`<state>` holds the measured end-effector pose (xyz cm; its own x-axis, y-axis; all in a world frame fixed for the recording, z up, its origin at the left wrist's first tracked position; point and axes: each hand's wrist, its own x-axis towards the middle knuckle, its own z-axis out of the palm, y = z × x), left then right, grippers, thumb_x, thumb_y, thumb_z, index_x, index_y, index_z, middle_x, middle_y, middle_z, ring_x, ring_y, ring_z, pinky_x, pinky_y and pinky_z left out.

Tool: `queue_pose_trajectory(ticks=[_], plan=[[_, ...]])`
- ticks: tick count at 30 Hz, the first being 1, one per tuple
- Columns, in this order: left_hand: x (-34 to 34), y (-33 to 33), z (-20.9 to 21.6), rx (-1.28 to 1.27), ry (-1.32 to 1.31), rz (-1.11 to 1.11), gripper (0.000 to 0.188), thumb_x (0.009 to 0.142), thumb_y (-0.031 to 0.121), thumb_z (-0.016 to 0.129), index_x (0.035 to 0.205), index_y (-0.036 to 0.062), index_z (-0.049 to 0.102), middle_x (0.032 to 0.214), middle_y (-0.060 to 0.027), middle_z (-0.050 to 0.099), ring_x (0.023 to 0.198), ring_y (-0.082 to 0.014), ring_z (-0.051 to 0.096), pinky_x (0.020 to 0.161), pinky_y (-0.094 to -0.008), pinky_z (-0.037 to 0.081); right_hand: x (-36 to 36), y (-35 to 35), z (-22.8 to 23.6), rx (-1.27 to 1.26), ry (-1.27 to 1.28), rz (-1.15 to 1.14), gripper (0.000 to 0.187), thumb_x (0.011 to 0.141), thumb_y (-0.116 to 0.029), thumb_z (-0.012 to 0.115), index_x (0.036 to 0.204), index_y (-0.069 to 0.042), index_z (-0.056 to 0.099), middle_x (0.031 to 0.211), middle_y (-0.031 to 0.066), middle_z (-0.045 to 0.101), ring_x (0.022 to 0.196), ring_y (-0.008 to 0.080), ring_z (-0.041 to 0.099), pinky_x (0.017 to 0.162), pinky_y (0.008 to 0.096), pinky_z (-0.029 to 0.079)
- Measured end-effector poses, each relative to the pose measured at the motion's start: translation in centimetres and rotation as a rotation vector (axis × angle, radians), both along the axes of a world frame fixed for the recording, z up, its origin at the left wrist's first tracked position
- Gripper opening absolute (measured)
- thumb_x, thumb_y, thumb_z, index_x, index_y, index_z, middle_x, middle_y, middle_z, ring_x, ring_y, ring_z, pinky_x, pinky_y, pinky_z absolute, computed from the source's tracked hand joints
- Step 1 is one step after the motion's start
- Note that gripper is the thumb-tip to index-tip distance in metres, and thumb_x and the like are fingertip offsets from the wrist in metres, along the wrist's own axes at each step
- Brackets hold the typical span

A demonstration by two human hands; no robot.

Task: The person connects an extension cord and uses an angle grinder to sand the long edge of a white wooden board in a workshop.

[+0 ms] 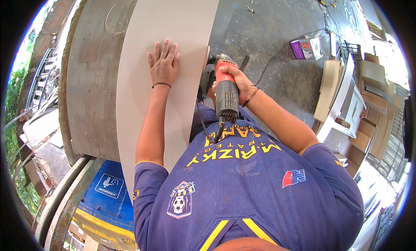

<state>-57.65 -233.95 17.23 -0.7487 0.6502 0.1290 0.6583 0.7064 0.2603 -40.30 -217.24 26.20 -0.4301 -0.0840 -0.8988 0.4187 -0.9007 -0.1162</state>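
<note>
A long pale board lies in front of me, its right edge hanging toward my right side. My left hand rests flat on the board's upper face, fingers spread, with nothing in it. In my right hand is a red and black angle grinder, gripped round its body. The grinder's head points away from me, close beside the board's right edge. Its disc is mostly hidden, so I cannot tell whether it touches the board. A black cord leaves the grinder's rear end toward my shirt.
Under the board is a grey worktable. A blue and yellow bin stands near left. On the grey floor to the right are a purple and white box and a trailing cable. Wooden panels and cabinets stand farther right.
</note>
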Motion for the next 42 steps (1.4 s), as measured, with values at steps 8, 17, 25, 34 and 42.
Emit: queue_pose_trajectory(ticks=[8, 17, 25, 34, 42], plan=[[-0.1, 0.7, 0.1, -0.018, 0.0, 0.016, 0.039, 0.094, 0.038, 0.043, 0.131, 0.0301, 0.049, 0.146, 0.005, 0.033, 0.138, -0.0226, 0.023, 0.111, -0.0521, 0.013, -0.5, 1.1, -0.5, -0.015, 0.064, -0.006, 0.049, 0.076, -0.031, 0.067, 0.104, 0.0, 0.043, 0.082, 0.0164, 0.059, 0.068, 0.0272, 0.064, 0.061, 0.0425, 0.056], [-2.0, 4.2, 0.0, -0.024, 0.001, -0.008, 0.04, 0.094, 0.038, 0.043, 0.133, 0.0302, 0.047, 0.147, 0.0046, 0.032, 0.138, -0.0217, 0.023, 0.111, -0.0536, 0.012, -2.2, 3.5, -0.9, -0.012, 0.074, -0.024, 0.043, 0.077, -0.028, 0.065, 0.102, -0.001, 0.045, 0.081, 0.0156, 0.06, 0.068, 0.0261, 0.064, 0.06, 0.0416, 0.057], [-3.6, 6.1, 0.2, -0.009, -0.029, -0.02, 0.04, 0.094, 0.038, 0.041, 0.132, 0.0294, 0.048, 0.146, 0.0039, 0.032, 0.138, -0.0215, 0.022, 0.111, -0.053, 0.01, -4.7, 6.7, -0.9, 0.054, 0.091, -0.005, 0.046, 0.076, -0.029, 0.066, 0.105, 0.0, 0.044, 0.081, 0.015, 0.059, 0.068, 0.0254, 0.064, 0.061, 0.0423, 0.057], [-3.6, 6.4, 0.8, -0.022, -0.031, -0.015, 0.039, 0.093, 0.035, 0.043, 0.131, 0.0281, 0.049, 0.146, 0.0024, 0.033, 0.138, -0.021, 0.024, 0.112, -0.0514, 0.011, -6.6, 9.3, -1.0, 0.076, 0.109, 0.008, 0.049, 0.076, -0.029, 0.066, 0.106, 0.001, 0.043, 0.081, 0.0159, 0.059, 0.068, 0.0266, 0.064, 0.062, 0.0422, 0.057], [-3.6, 6.5, 1.3, -0.018, -0.053, -0.012, 0.039, 0.092, 0.033, 0.047, 0.13, 0.0278, 0.051, 0.144, 0.0014, 0.037, 0.136, -0.0216, 0.027, 0.111, -0.0511, 0.012, -9.1, 12.0, -0.7, 0.116, 0.093, 0.015, 0.046, 0.075, -0.032, 0.066, 0.1, 0.001, 0.047, 0.077, 0.0144, 0.059, 0.066, 0.0259, 0.064, 0.059, 0.0409, 0.055]])
